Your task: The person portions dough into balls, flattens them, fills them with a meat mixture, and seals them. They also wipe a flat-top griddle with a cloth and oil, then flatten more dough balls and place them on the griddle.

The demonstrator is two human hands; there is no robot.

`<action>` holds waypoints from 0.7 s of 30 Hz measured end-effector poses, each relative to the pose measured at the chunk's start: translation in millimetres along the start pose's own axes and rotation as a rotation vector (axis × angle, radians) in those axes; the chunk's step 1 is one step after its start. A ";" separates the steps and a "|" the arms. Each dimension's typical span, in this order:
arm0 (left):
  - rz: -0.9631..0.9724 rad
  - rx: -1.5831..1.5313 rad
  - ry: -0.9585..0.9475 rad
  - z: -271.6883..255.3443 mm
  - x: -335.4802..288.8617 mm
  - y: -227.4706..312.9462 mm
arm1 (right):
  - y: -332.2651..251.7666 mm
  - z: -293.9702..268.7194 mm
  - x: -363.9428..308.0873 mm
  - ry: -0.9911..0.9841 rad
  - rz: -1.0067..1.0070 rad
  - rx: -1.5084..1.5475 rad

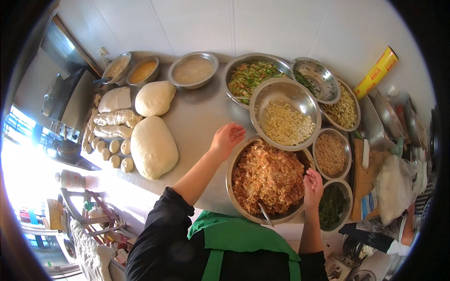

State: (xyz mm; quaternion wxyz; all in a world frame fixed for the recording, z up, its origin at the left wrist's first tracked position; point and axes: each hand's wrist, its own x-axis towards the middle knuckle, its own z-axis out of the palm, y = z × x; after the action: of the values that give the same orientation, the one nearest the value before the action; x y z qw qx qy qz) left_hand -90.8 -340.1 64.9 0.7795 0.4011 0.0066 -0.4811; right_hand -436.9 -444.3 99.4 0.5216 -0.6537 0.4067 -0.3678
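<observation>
Standing at lower centre, the large bowl (pixel 291 214) of reddish minced filling (pixel 267 178) has the right hand (pixel 313 188) by its right rim, fingers bent, grip unclear; beyond, mid-frame, the left hand (pixel 229 137) hovers empty, fingers loosely together.

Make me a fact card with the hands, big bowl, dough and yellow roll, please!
Big bowl: brown mixture, spoon handle sticking out
Left hand: fingers extended, looks empty, near the bowl's far left edge
Right hand: by the bowl's right rim; touching unclear
Dough: big pale lumps and small round pieces, left side of table
Yellow roll: right, slanting near the wall
</observation>
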 end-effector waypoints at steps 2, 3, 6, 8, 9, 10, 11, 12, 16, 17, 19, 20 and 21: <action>0.029 0.035 0.073 -33.2 -4.8 24.7 | -8.3 12.1 0.6 -0.035 -0.021 0.019; 0.032 0.043 0.110 -50.5 -7.5 36.7 | -12.7 18.7 1.3 -0.048 -0.039 -0.008; 0.078 0.104 0.250 -101.7 -16.3 71.3 | -32.0 42.7 2.3 -0.058 -0.069 -0.042; 0.109 0.170 0.270 -133.9 -25.0 89.5 | -45.7 66.9 -1.1 -0.071 -0.147 -0.100; 0.136 0.201 0.261 -150.6 -32.1 97.2 | -53.4 80.5 -3.9 -0.070 -0.173 -0.117; 0.153 0.279 0.277 -166.8 -40.1 103.4 | -61.7 94.2 -9.1 -0.101 -0.143 -0.075; 0.170 0.341 0.308 -182.3 -49.2 108.6 | -70.4 108.1 -16.4 -0.154 -0.144 -0.096; 0.198 0.408 0.322 -197.2 -58.0 113.0 | -78.4 122.2 -24.3 -0.200 -0.135 -0.100; 0.249 0.515 0.390 -239.8 -105.6 121.9 | -115.3 177.8 -54.1 -0.439 -0.065 -0.196; 0.264 0.496 0.388 -248.5 -118.9 122.6 | -125.1 188.5 -59.1 -0.512 -0.067 -0.244; 0.316 0.434 0.374 -262.2 -141.4 116.5 | -140.9 206.5 -63.0 -0.711 -0.122 -0.342; 0.384 0.427 0.377 -269.4 -152.7 111.9 | -145.0 216.0 -63.1 -0.810 -0.142 -0.364; 0.382 0.426 0.425 -275.7 -165.5 105.2 | -146.9 224.9 -62.1 -0.900 -0.167 -0.395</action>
State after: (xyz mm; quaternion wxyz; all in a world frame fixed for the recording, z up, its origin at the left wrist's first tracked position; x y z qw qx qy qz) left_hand 3.3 -20.1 8.7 0.7355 0.6397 -0.0067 -0.2231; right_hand -236.3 -283.0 198.3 0.4802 -0.8643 0.1493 -0.0055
